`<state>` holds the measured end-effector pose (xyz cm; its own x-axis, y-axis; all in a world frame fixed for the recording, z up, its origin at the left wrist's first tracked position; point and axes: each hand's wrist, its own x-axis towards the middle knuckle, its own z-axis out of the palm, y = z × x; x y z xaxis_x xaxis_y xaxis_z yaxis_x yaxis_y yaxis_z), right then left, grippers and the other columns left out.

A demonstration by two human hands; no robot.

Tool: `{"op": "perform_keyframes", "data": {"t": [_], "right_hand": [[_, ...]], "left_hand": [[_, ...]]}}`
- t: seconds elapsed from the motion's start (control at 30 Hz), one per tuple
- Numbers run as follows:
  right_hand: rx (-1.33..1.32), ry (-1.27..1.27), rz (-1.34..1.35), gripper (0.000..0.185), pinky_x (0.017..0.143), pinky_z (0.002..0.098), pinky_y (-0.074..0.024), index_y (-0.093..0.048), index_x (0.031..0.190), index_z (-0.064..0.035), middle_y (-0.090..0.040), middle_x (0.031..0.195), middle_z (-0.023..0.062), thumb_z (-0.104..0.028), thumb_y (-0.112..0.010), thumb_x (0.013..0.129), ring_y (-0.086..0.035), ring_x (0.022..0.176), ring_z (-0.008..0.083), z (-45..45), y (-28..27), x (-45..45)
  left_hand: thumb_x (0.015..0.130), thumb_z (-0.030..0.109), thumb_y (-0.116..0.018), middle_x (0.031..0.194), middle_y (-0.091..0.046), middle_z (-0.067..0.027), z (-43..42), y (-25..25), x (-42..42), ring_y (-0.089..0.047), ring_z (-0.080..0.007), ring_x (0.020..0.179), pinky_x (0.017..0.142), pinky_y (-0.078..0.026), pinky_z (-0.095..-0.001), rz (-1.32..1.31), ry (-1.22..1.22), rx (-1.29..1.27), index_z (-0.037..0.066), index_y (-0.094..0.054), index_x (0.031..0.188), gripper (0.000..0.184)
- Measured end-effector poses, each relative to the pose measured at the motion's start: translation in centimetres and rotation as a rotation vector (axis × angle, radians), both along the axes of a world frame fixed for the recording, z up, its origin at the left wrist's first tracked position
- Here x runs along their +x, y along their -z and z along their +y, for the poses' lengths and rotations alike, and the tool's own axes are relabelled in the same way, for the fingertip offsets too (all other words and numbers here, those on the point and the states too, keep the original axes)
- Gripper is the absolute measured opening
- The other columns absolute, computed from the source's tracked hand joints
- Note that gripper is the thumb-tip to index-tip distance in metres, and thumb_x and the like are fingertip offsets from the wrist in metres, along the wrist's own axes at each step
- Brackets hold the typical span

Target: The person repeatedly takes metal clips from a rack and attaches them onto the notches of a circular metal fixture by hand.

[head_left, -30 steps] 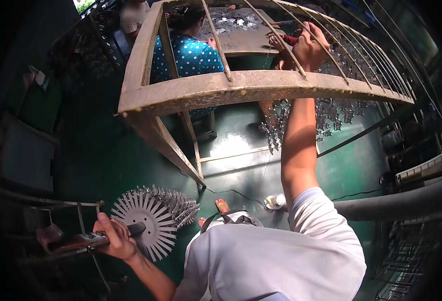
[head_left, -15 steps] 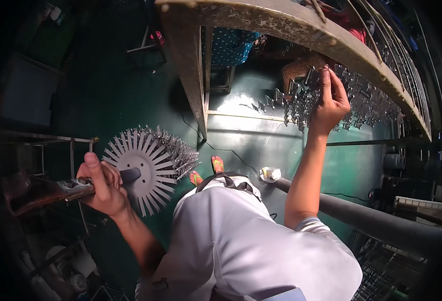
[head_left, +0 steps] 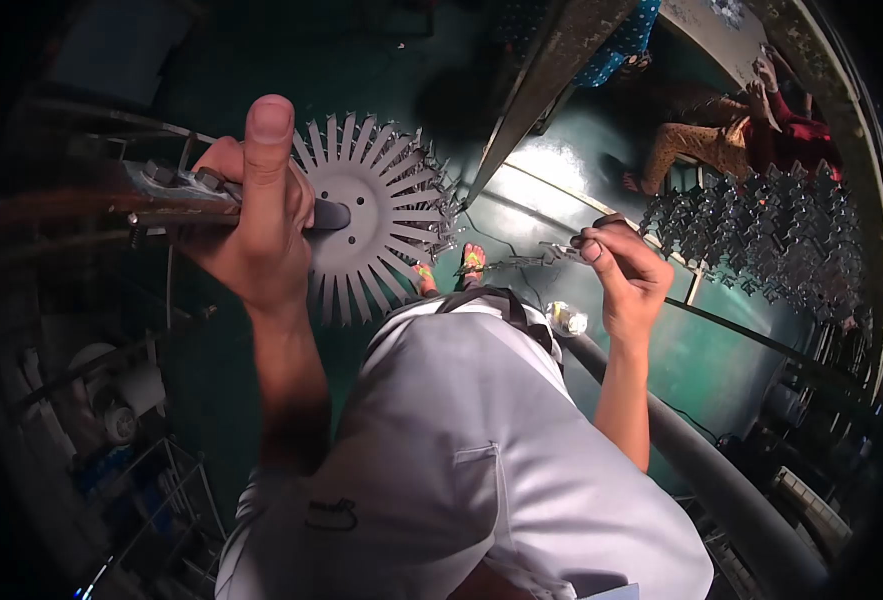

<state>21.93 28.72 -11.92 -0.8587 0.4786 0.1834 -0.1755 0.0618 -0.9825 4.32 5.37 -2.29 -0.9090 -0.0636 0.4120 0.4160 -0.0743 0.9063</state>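
Note:
My left hand (head_left: 261, 220) is wrapped round a worn metal bar (head_left: 171, 203), its thumb pointing up. Just beyond it is a slotted metal disc (head_left: 361, 215) on a grey shaft, with rows of small shiny parts behind it. Between thumb and fingers, my right hand (head_left: 626, 270) pinches the end of a thin chain of small metal pieces (head_left: 531, 261), which stretches left toward the disc. Strings of shiny metal parts (head_left: 771, 235) hang from the rack to the right of that hand.
A metal rack frame (head_left: 551, 75) slants across the top. Another person in patterned trousers (head_left: 701, 145) sits beyond the hanging parts. A grey pipe (head_left: 711, 475) runs to the lower right. A clear plastic bag (head_left: 565, 319) lies near my feet.
My right hand has come down from the rack toward my body, now with a metal chain in its fingers. The view has turned, and my left hand and the disc appear higher and further right.

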Motion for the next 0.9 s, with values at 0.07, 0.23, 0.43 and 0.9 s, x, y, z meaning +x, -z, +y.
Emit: {"op": "perform_keyframes", "data": {"t": [0.07, 0.23, 0.43, 0.9], "right_hand": [[0.026, -0.093, 0.011, 0.016, 0.071, 0.0285, -0.0476, -0.075, 0.097, 0.0062, -0.071, 0.086, 0.0121, 0.004, -0.076, 0.081, -0.061, 0.079, 0.0181, -1.5, 0.4, -0.4], [0.088, -0.252, 0.035, 0.016, 0.072, 0.0301, -0.0478, -0.076, 0.095, 0.0051, -0.072, 0.084, 0.0111, 0.005, -0.076, 0.079, -0.061, 0.078, 0.0197, -5.0, 1.6, -1.7], [0.101, -0.283, 0.055, 0.015, 0.073, 0.0318, -0.05, -0.075, 0.091, 0.0072, -0.073, 0.084, 0.0133, 0.006, -0.078, 0.077, -0.064, 0.08, 0.0213, -7.9, 2.7, -2.6], [0.067, -0.167, 0.047, 0.012, 0.065, 0.0255, -0.05, -0.067, 0.084, 0.0054, -0.069, 0.081, 0.0115, 0.009, -0.077, 0.079, -0.063, 0.074, 0.014, -9.5, 2.7, -2.7]], "left_hand": [[0.098, 0.021, -0.065, 0.043, -0.031, 0.0031, 0.1, -0.2, 0.1, -0.027, -0.006, 0.033, 0.034, -0.023, -0.0242, 0.006, -0.001, -0.01, 0.013, -0.038, 0.054, 0.052], [0.098, 0.021, -0.065, 0.042, -0.031, 0.0033, 0.6, -0.9, 0.3, -0.027, -0.0063, 0.032, 0.034, -0.023, -0.0242, 0.018, -0.026, -0.038, 0.013, -0.037, 0.052, 0.055], [0.088, 0.018, -0.078, 0.043, -0.038, 0.0027, 0.9, -1.7, 0.7, -0.033, -0.0056, 0.033, 0.036, -0.026, -0.0229, -0.035, -0.037, 0.063, 0.012, -0.041, 0.052, 0.052], [0.096, 0.019, -0.068, 0.043, -0.031, 0.0031, 1.5, -2.1, 1.6, -0.029, -0.0066, 0.032, 0.034, -0.024, -0.0235, -0.018, -0.089, -0.027, 0.013, -0.037, 0.052, 0.054]]}}
